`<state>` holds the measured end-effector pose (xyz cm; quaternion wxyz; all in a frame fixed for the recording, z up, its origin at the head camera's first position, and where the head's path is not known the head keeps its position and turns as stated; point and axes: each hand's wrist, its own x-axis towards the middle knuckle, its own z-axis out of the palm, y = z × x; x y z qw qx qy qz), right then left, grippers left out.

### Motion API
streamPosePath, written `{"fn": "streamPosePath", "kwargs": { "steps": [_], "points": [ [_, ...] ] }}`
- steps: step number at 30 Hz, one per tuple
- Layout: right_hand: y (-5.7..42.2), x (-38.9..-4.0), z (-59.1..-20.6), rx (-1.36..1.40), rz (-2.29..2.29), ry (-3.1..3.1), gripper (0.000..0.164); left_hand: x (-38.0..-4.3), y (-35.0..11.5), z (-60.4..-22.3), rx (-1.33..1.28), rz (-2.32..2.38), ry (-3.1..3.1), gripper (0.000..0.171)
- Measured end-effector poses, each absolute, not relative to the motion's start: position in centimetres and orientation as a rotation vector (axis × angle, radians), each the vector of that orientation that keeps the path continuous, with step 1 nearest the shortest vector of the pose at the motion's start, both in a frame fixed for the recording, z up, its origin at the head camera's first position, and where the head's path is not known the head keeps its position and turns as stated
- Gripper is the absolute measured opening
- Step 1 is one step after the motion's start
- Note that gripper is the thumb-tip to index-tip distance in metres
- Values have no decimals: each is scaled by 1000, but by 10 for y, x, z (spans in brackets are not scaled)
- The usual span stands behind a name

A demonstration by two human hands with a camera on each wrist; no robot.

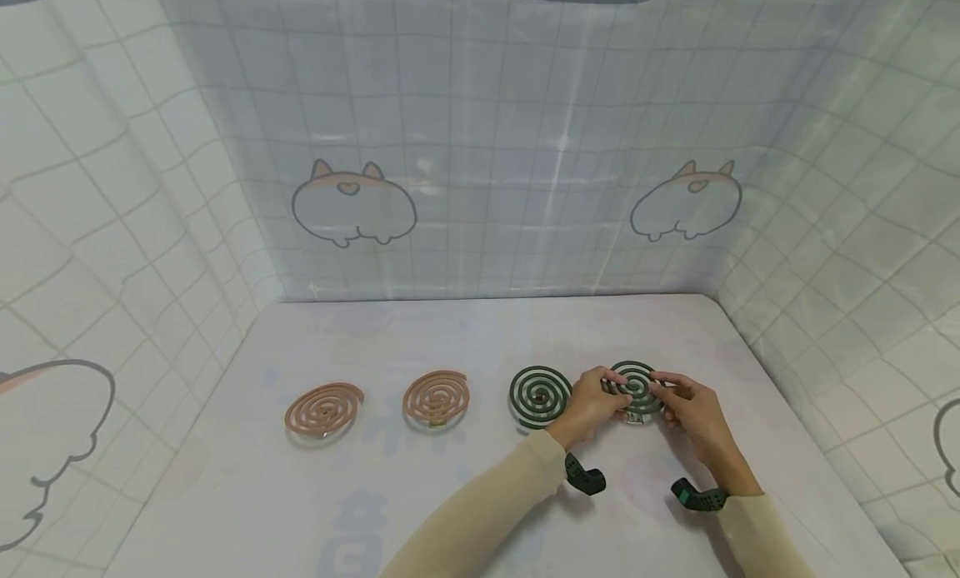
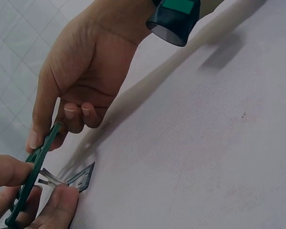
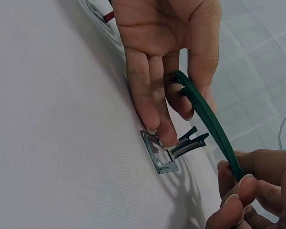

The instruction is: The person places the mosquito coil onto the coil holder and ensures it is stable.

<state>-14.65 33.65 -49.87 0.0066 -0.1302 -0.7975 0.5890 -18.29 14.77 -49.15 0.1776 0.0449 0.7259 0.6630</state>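
Both hands hold one green mosquito coil [image 1: 636,386] at the right of the table. My left hand [image 1: 590,401] pinches its left edge between thumb and finger, and my right hand [image 1: 693,409] pinches the right edge. Beneath the coil stands a small metal coil stand [image 3: 161,160] with a flat base and upright forked prongs. Fingers of my left hand [image 3: 155,95] touch the stand in the right wrist view. There the coil [image 3: 212,121] appears edge-on, close beside the prong tips. Across the coil in the left wrist view is my right hand [image 2: 86,62].
Another green coil [image 1: 540,396] lies just left of my left hand. Two brown coils, one mid-left [image 1: 437,397] and one farther left [image 1: 324,409], are in the same row, slightly raised over the white table [image 1: 247,495]. Grid-patterned sheets [image 1: 480,145] wall the table's back and sides.
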Motion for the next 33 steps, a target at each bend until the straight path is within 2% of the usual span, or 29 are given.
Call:
{"fn": "streamPosePath", "kwargs": {
  "steps": [33],
  "points": [
    [339, -144, -504, -442, 1859, -2558, 54, -181, 148, -492, 151, 1819, 2103, 19]
  ]
}}
